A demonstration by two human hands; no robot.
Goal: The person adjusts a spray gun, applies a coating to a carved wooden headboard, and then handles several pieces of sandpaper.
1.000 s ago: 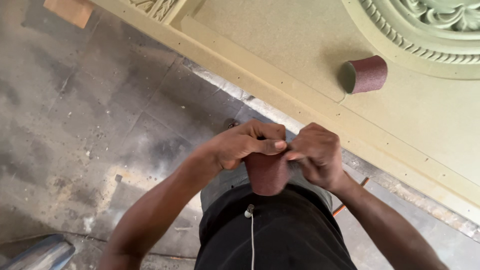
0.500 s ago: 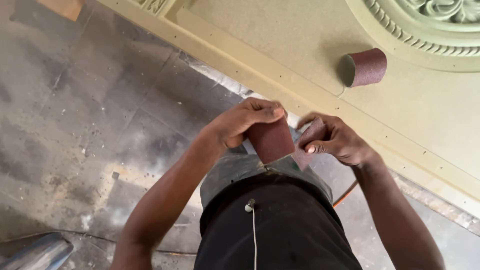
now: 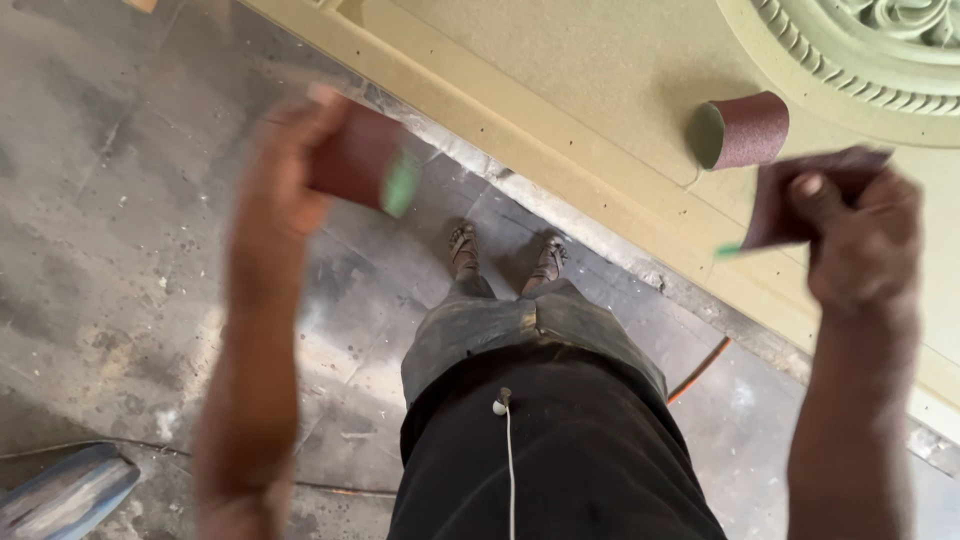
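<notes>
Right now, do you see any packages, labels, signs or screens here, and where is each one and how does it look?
None in view: no package, label, sign or screen.
Nearest to packaging: a roll of sandpaper, reddish-brown with a green back, lying on the tan carved panel.
Each hand, left hand and right hand, holds a reddish-brown sandpaper piece.

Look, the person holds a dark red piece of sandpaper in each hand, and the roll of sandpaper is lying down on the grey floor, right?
Not quite. The head view shows the dark red roll of sandpaper lying on the pale green wooden panel, not on the grey floor. The rest is right: the left hand and the right hand each hold a dark red piece of sandpaper.
</notes>
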